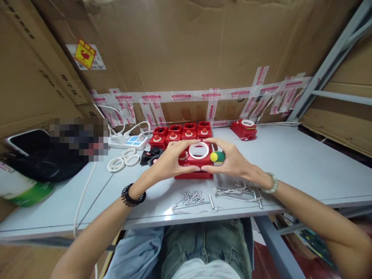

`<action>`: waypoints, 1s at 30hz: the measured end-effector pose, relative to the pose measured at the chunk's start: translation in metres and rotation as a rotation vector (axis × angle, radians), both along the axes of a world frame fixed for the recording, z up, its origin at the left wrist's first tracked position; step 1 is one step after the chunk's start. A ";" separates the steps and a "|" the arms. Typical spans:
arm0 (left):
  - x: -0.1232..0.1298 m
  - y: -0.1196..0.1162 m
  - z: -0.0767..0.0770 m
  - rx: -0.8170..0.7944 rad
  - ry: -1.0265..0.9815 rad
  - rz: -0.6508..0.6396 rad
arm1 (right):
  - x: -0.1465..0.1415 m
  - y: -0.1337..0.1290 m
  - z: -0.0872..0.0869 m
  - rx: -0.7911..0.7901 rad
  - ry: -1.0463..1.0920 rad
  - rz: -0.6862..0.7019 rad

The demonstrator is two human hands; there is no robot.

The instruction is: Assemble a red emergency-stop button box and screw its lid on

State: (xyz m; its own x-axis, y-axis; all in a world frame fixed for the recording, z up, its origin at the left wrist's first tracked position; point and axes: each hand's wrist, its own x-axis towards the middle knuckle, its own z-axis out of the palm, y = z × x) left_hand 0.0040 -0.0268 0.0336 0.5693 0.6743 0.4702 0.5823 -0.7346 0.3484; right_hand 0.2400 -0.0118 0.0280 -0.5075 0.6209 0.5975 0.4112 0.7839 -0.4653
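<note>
Both hands hold a white ring [199, 150] over a red housing [194, 175] in the middle of the table. My left hand [174, 159] has its thumb and fingers curved round the ring's left side, beside a red knob [183, 155]. On the right side, my right hand [228, 158] curves its thumb and fingers toward the ring. A screwdriver handle [217, 156], green with a yellow end, lies within the right hand's grasp. Whether the ring touches the housing's opening is hard to tell.
Behind stand several red housings [173, 135], with another [244, 130] at the back right. Left are white rings [116, 164], black parts [149, 155] and a power strip [130, 142]. Screws [193, 197] and metal rods [238, 192] lie near the front edge [162, 223].
</note>
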 end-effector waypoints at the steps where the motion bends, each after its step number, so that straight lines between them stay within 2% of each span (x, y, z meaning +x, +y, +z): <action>1: -0.001 0.001 -0.001 0.001 -0.002 0.000 | 0.001 0.000 0.001 0.050 -0.011 0.011; 5: -0.001 0.005 -0.004 -0.013 0.026 0.008 | 0.003 -0.004 0.006 0.154 -0.122 0.022; 14: -0.002 0.011 -0.012 -0.034 0.092 -0.027 | -0.002 -0.007 0.014 0.023 -0.392 -0.010; 24: -0.005 0.016 -0.020 -0.105 0.056 -0.049 | -0.001 -0.008 0.009 0.008 -0.398 0.001; 30: -0.005 0.019 -0.022 -0.192 -0.014 -0.126 | -0.004 -0.012 0.016 -0.054 -0.439 -0.013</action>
